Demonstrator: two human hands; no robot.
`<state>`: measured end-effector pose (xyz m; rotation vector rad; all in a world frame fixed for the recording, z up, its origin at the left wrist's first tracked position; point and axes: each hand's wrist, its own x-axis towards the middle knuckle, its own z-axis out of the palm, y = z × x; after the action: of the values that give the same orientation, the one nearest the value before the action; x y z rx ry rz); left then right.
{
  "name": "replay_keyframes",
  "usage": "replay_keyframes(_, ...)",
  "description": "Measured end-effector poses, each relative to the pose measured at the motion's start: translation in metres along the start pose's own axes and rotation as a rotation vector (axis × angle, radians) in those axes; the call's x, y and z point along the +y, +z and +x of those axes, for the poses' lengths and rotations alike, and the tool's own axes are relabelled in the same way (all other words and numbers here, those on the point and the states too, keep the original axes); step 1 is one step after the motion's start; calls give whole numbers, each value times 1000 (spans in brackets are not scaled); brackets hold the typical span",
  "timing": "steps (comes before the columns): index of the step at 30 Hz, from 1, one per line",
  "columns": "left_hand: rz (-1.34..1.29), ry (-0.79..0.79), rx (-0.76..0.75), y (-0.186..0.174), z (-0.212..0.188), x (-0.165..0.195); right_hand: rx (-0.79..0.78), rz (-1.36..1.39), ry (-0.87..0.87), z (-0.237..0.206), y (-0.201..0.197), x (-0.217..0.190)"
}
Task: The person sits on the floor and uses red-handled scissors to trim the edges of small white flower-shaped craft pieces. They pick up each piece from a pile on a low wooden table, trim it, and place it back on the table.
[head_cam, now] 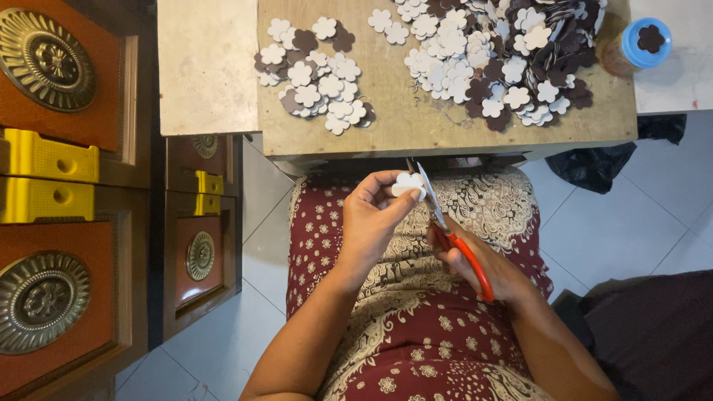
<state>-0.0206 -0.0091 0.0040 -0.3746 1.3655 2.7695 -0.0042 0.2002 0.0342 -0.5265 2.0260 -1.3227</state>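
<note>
One white flower cutout [408, 183] is pinched in the left hand [371, 223] grip over the lap, right hand [483, 263] closed on red-handled scissors [449, 230] trimming it, with two piles of cutouts [316, 74] on the desk [401, 126] looking finished.

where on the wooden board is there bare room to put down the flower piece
The wooden board is bare along its near edge and in the strip between the small flower pile and the big flower heap. The pale slab to the left is bare too. The right half is crowded up to the blue-lidded jar.
</note>
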Motion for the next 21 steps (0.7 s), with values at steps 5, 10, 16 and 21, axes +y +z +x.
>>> replay_keyframes(5, -4, 11, -6, -1, -1, 2, 6, -40, -62, 3, 1, 7)
replay_keyframes(10, 48, -7, 1, 0, -1, 9, 26, -66, -45, -1, -1, 13)
replay_keyframes(16, 123, -35, 4, -1, -1, 18, 27, -105, -50, 0, -1, 15)
replay_keyframes(21, 96, -21, -15, -1, 0, 19, -10, -34, 40, -1, 2, 8)
